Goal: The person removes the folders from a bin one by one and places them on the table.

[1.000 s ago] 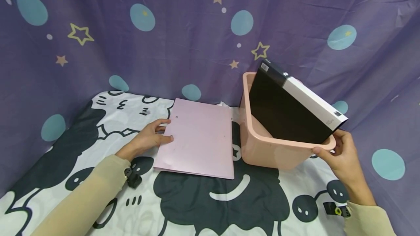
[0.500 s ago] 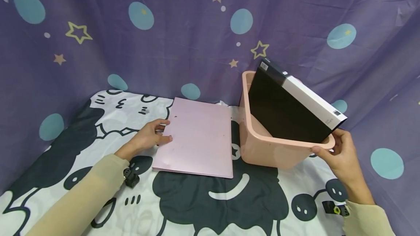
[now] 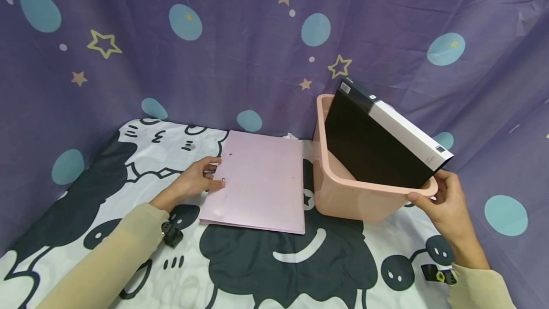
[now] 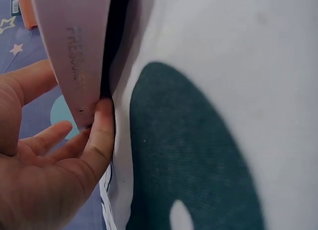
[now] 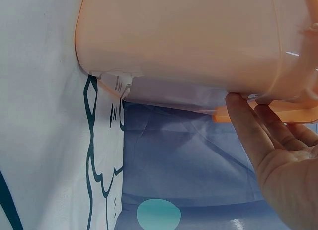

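Hardly anything shifts over the last second: the left hand (image 3: 195,178) keeps pinching the folder (image 3: 261,182) at its spine, and the right hand (image 3: 448,213) keeps gripping the near right corner of the bin (image 3: 360,204), which suggests steadying rather than progress. The folder lies flat on the cloth (image 3: 334,252), near the bin. Inside the bin, a black binder (image 3: 373,142) leans tilted, spine up, standing well above the rim.
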`<state>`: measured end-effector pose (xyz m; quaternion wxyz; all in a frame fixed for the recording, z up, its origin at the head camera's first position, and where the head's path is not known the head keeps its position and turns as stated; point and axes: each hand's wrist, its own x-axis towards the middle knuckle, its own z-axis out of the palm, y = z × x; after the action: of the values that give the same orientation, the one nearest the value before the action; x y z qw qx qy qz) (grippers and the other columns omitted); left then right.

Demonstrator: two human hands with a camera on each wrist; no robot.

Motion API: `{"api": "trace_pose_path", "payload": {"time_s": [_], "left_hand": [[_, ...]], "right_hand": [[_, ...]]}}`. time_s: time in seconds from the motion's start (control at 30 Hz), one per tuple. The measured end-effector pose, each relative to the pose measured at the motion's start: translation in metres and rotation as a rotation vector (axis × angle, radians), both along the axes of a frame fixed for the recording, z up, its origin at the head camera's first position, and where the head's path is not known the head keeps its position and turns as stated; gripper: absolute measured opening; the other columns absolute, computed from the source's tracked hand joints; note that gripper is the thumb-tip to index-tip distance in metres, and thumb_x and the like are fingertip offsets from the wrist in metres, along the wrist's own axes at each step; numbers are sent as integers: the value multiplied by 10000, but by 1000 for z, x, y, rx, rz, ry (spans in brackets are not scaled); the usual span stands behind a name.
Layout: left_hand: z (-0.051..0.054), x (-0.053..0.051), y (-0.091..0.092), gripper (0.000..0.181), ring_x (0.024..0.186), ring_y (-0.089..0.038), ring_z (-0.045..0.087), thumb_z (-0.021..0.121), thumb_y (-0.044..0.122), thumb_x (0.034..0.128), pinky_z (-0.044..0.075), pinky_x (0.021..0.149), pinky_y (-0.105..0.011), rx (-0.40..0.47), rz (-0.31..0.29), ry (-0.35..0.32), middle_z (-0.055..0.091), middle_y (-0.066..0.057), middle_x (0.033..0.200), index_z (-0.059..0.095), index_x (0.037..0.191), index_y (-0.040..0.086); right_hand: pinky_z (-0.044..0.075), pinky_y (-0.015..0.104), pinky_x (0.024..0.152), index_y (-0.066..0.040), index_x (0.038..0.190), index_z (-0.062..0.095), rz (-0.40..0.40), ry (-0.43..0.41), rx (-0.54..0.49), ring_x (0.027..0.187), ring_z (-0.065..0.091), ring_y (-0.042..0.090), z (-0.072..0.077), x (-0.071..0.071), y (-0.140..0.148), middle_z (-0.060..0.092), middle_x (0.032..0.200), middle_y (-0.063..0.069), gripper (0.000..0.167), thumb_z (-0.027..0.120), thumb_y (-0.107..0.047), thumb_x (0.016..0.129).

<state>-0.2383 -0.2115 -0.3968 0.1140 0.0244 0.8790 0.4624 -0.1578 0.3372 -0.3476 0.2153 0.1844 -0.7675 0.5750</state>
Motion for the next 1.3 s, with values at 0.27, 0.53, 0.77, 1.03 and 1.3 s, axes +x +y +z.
{"api": "trace_pose_path", "payload": {"time_s": [0.27, 0.53, 0.77, 1.03, 1.3], "left_hand": [[1, 0, -1, 786, 1149, -331, 509, 780, 221, 802, 475, 852, -411, -17, 3, 21, 439, -226, 1390, 360, 1443, 50], [2, 2, -1, 726, 1140, -330, 516, 762, 234, 821, 479, 831, -401, -41, 7, 39, 453, -215, 1377, 395, 1418, 46], [5, 8, 3, 619, 1123, -329, 542, 735, 209, 840, 498, 813, -411, -120, 8, 152, 510, -180, 1340, 456, 1368, 47], [10, 11, 12, 542, 1131, -355, 545, 726, 189, 837, 470, 882, -482, -158, 2, 239, 554, -184, 1288, 515, 1314, 41], [14, 17, 20, 487, 1145, -365, 538, 741, 173, 825, 432, 930, -509, -153, -8, 321, 588, -194, 1234, 564, 1249, 13]], "right_hand": [[509, 134, 663, -91, 1243, 386, 4, 7, -9, 902, 556, 106, 0, 0, 0, 500, 1182, 82, 680, 653, 251, 719], [510, 136, 658, -88, 1240, 388, 3, 15, 1, 893, 561, 99, -1, 0, 0, 511, 1177, 78, 679, 653, 255, 717], [508, 134, 662, -83, 1248, 386, -1, 17, 16, 901, 557, 107, -1, -1, 1, 505, 1185, 80, 684, 657, 250, 716], [510, 134, 668, -95, 1240, 379, -3, 28, 29, 896, 563, 92, -1, 0, 1, 508, 1170, 71, 682, 650, 255, 720], [513, 135, 668, -93, 1236, 380, -9, 30, 40, 891, 569, 81, 0, 0, 1, 515, 1163, 66, 676, 654, 250, 723]]}}
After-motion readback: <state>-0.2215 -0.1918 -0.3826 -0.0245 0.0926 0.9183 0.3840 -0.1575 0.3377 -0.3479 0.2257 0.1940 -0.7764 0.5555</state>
